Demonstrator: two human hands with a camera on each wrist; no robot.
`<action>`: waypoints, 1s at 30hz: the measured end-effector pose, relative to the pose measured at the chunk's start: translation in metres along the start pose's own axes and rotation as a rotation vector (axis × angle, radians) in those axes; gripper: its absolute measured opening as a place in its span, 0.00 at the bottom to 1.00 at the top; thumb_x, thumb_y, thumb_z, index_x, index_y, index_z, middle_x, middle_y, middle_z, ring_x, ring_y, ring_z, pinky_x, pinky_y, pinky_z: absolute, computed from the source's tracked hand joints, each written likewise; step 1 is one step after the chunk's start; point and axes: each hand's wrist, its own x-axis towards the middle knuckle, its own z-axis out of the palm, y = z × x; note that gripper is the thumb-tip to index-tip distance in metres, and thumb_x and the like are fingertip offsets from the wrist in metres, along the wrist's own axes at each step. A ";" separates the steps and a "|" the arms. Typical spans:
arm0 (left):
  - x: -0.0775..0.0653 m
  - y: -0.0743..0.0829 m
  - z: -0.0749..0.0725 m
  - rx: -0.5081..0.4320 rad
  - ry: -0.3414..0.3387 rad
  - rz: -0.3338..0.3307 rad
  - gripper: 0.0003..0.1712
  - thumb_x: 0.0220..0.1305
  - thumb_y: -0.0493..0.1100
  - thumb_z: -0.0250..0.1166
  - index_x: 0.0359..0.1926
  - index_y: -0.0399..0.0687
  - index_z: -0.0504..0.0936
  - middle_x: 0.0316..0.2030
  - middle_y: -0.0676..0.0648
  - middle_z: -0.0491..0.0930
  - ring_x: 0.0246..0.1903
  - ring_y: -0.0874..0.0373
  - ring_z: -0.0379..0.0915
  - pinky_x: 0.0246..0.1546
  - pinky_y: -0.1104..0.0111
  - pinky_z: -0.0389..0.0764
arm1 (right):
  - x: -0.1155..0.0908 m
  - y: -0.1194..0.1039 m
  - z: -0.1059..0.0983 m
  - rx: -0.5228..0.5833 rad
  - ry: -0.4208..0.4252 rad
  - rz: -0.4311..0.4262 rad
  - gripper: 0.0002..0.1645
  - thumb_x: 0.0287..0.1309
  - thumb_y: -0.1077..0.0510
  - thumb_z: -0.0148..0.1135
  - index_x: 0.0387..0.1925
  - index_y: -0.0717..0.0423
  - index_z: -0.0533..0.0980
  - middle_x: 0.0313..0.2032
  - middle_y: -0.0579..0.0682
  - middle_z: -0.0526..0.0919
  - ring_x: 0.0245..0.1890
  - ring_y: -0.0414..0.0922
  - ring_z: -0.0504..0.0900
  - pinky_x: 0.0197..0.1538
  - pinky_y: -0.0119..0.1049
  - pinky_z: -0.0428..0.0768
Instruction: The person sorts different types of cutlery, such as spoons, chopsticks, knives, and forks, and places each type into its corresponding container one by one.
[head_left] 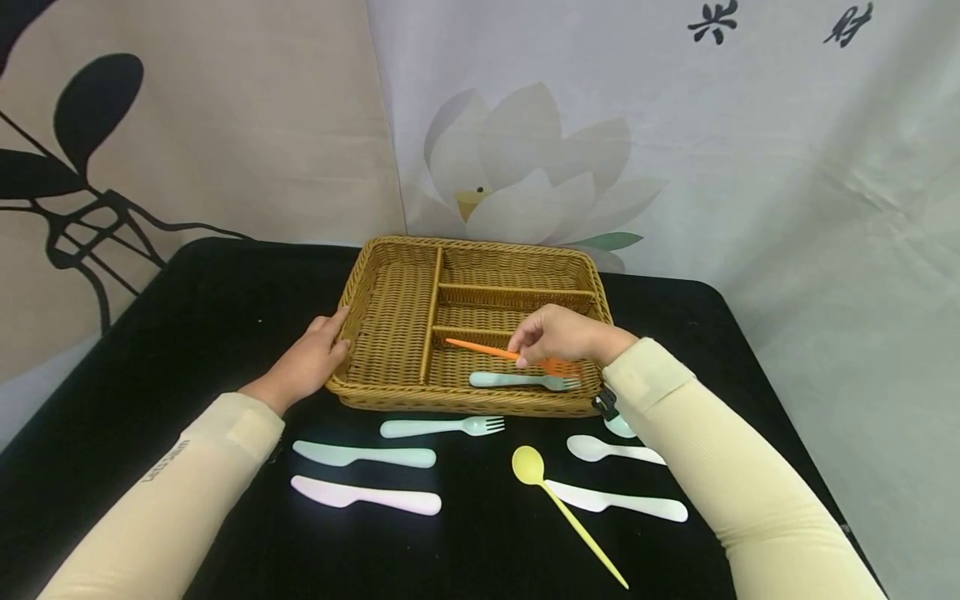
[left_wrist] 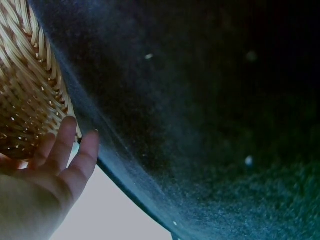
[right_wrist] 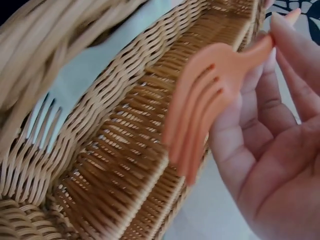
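Observation:
An orange fork is pinched between the thumb and fingers of my right hand, over the front right compartment of a wicker basket. Its tines point right and its thin handle points left in the head view. Below it in the same compartment lies a pale green fork, tines to the right. My left hand rests at the basket's left rim with the fingers fairly straight; the left wrist view shows the fingers against the woven side.
In front of the basket on the black table lie another pale green fork, a green knife, a pinkish knife, a yellow spoon, a white knife and a white spoon. A pale green piece is partly hidden by the right sleeve.

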 end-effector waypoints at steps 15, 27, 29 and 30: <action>0.000 0.000 0.000 -0.006 -0.002 -0.003 0.36 0.75 0.46 0.41 0.76 0.43 0.36 0.64 0.32 0.52 0.57 0.39 0.60 0.62 0.40 0.60 | 0.021 0.016 0.003 -0.025 -0.048 0.127 0.10 0.55 0.64 0.68 0.41 0.61 0.83 0.35 0.49 0.83 0.36 0.43 0.78 0.42 0.36 0.78; -0.001 0.001 0.000 -0.001 -0.002 0.002 0.37 0.76 0.46 0.42 0.76 0.42 0.37 0.64 0.32 0.52 0.57 0.39 0.59 0.62 0.39 0.59 | 0.024 0.013 0.013 -0.112 -0.097 0.154 0.07 0.55 0.67 0.66 0.37 0.59 0.83 0.32 0.48 0.84 0.30 0.41 0.74 0.35 0.33 0.75; -0.001 0.002 0.000 0.000 0.001 0.005 0.37 0.76 0.46 0.42 0.76 0.42 0.37 0.64 0.31 0.52 0.57 0.39 0.59 0.62 0.39 0.59 | 0.024 0.012 0.015 -0.138 -0.097 0.156 0.07 0.54 0.66 0.67 0.37 0.58 0.83 0.32 0.48 0.84 0.30 0.40 0.75 0.35 0.33 0.76; -0.001 0.002 0.000 -0.001 0.001 0.003 0.37 0.76 0.46 0.42 0.76 0.42 0.37 0.64 0.31 0.52 0.57 0.39 0.59 0.62 0.39 0.59 | 0.025 0.012 0.016 -0.148 -0.097 0.159 0.07 0.54 0.66 0.66 0.36 0.58 0.83 0.32 0.48 0.84 0.31 0.40 0.76 0.36 0.33 0.76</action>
